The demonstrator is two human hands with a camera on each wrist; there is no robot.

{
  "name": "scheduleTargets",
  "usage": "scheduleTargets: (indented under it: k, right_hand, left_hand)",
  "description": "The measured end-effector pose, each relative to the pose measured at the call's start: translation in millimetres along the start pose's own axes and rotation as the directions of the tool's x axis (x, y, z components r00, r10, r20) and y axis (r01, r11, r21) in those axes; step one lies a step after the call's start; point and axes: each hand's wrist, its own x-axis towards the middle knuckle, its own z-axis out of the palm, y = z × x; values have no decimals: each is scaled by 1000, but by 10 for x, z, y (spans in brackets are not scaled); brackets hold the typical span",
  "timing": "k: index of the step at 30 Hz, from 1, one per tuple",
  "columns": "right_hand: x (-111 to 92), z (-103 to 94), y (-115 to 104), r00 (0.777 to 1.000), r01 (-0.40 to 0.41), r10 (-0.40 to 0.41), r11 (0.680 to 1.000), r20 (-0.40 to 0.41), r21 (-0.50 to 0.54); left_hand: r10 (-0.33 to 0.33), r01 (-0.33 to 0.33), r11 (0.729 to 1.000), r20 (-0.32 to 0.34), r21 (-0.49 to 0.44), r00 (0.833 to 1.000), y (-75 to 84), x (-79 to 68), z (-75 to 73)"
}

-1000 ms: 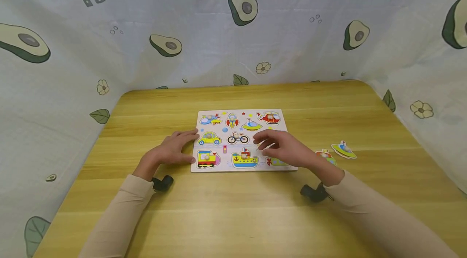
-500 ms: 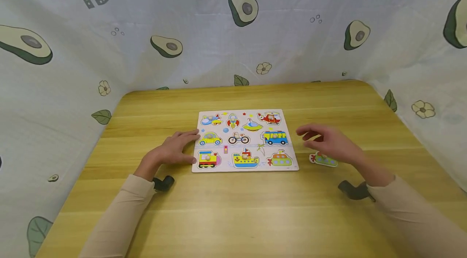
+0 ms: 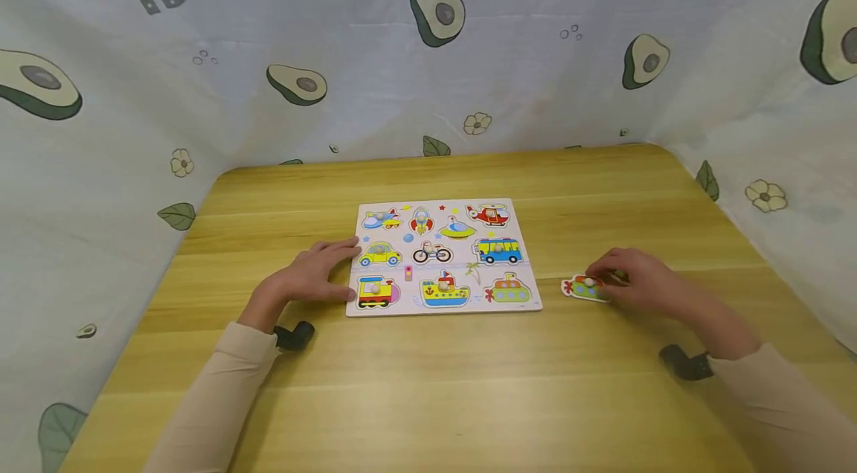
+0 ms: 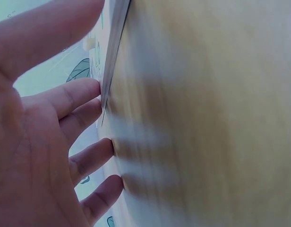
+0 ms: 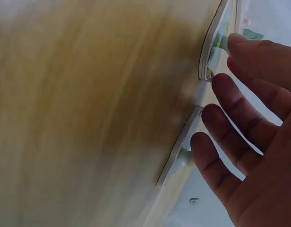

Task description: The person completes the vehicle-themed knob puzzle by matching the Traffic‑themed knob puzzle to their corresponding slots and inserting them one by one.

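Note:
A peg puzzle board [image 3: 462, 268] lies flat on the table, with vehicle pictures and several knobbed pieces in it. My left hand [image 3: 308, 276] rests at its left edge, fingers spread and fairly straight. To the right of the board, my right hand [image 3: 639, 281] is over a green submarine puzzle piece [image 3: 581, 288] lying on the table. In the right wrist view the thumb [image 5: 259, 54] meets the knob, and the index finger is a little apart from it. A second knobbed piece [image 5: 176, 161] lies below the other fingers; in the head view the hand mostly hides it.
The wooden table [image 3: 402, 384] has rounded far corners. A white cloth [image 3: 375, 27] with printed avocados hangs behind and at both sides of it. Dark wrist cameras, one a small black device [image 3: 686, 363], sit on both wrists.
My right hand has moved right from over the board, uncovering the bus and submarine pictures, and has come down at the loose submarine piece. The left hand has stayed put.

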Motion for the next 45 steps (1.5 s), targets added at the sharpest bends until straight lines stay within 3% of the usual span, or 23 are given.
scheduleTargets:
  k: [7, 13, 23, 32, 45]
  right_hand:
    - [20, 50, -45, 999, -33, 33, 999, 21, 2]
    - [63, 77, -84, 997, -69, 70, 998, -15, 4]
    - [56, 121, -131, 997, -34, 35, 999, -62, 24]
    - [130, 40, -262, 996, -30, 32, 999, -80, 27]
    - [365, 136, -559, 999, -45, 45, 997, -4, 55]
  left_hand:
    - [-6, 6, 1000, -8, 2, 1000, 10, -8, 10]
    - [-16, 16, 1000, -18, 0, 1000, 8, -15, 14]
    - [-17, 17, 1000, -12, 6, 1000, 2, 3, 34]
    - [-30, 30, 1000, -12, -6, 999, 8, -3, 35]
    - [-52, 52, 999, -11, -9, 999, 37, 0, 38]
